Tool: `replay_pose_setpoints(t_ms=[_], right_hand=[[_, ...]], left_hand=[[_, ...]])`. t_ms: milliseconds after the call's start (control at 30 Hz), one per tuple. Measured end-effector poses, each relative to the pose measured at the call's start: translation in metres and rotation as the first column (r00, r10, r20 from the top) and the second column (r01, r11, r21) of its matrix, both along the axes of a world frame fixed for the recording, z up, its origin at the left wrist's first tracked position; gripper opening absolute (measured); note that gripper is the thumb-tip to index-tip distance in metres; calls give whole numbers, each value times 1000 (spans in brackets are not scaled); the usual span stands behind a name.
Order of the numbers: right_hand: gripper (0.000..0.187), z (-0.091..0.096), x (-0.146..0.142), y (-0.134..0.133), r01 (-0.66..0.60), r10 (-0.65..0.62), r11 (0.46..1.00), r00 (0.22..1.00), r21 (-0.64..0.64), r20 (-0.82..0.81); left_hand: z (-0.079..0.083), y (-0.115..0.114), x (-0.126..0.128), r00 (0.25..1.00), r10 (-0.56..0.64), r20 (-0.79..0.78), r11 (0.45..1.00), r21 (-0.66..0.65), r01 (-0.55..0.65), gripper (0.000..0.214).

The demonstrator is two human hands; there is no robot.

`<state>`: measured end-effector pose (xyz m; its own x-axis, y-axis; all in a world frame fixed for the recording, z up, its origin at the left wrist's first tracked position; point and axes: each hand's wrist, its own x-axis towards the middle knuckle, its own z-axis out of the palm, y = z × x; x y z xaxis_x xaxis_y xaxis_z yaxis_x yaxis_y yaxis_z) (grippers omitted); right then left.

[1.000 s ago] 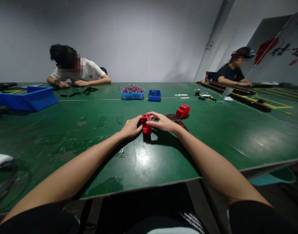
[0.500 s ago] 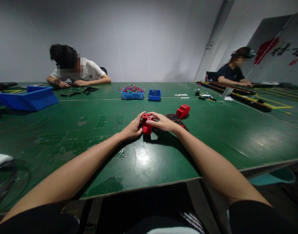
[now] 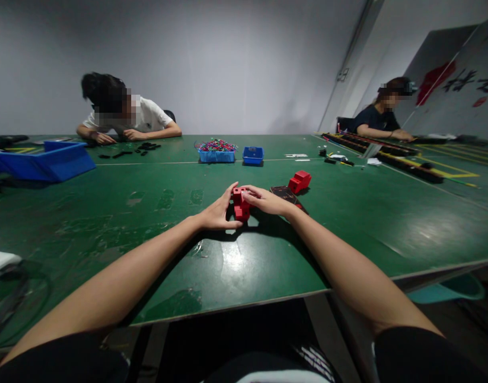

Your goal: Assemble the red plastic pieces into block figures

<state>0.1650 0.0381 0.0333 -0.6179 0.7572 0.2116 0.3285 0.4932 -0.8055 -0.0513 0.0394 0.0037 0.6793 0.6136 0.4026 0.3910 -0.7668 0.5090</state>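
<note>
Between my two hands, low over the green table (image 3: pixel 244 260), is a red block-like part (image 3: pixel 241 210) with a stepped shape and dark holes in its top. My left hand (image 3: pixel 216 213) is round its left side, fingers at the far end and thumb stretched along the near end. The fingers of my right hand (image 3: pixel 263 199) are closed on its right upper side and hide part of it. Just past my right hand lies a dark flat piece with printed marks (image 3: pixel 284 193). A second red block (image 3: pixel 299 182) sits beside that piece.
Farther back stand a blue tray (image 3: pixel 217 156) full of colourful small pieces and a smaller blue bin (image 3: pixel 253 155). A large blue bin (image 3: pixel 54 162) is at the left. Two people sit across the table; black strips (image 3: pixel 148 146) lie near one, long dark rails (image 3: pixel 403 162) near the other.
My left thumb has moved from the block's left side to its near end. My right thumb and fingers have shifted slightly on the block, which stays in about the same place.
</note>
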Motion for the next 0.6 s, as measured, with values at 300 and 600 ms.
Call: replay_pose_setpoints(t_ms=[300, 600], right_hand=[[32, -3, 4, 8, 109, -182, 953, 951, 281, 248], [53, 12, 19, 1, -66, -25, 970, 930, 232, 366]], left_hand=[[2, -5, 6, 996, 88, -8, 996, 5, -88, 93], [4, -6, 6, 995, 99, 13, 995, -22, -99, 92]])
